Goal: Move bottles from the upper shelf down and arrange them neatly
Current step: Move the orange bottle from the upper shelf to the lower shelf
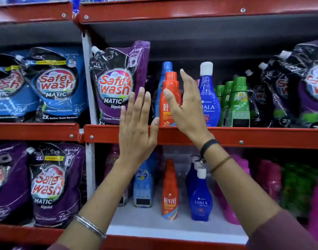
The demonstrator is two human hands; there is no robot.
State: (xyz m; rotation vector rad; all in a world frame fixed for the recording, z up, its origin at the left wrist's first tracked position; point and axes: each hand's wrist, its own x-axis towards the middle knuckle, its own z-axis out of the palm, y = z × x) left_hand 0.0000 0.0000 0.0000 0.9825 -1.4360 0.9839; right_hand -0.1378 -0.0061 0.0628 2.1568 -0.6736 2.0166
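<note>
Two hands are raised in front of the upper shelf (pixel 226 137), both spread flat and holding nothing. On that shelf I count one orange Revive bottle (pixel 170 100) at the front edge, one light blue bottle (pixel 164 76) just behind it, one dark blue Ujala bottle (pixel 208 98) to its right, and three green bottles (pixel 239 103) in a row running back, farther right. One purple Safe Wash pouch (pixel 118 82) leans at the left end of the shelf.

The left hand (pixel 136 127) has straight fingers, palm toward the shelf, just left of the orange bottle; whether it touches the shelf lip I cannot tell. The right hand (pixel 185 107) is open too, its thumb lying across the orange bottle's label and its fingers reaching up between that bottle and the Ujala bottle, not closed on either.

On the lower shelf (pixel 172 230) stand one pale blue bottle (pixel 143 186), one orange Revive bottle (pixel 170 193) and two dark blue Ujala bottles (pixel 201 199), with blurred pink bottles (pixel 270 177) to the right.
</note>
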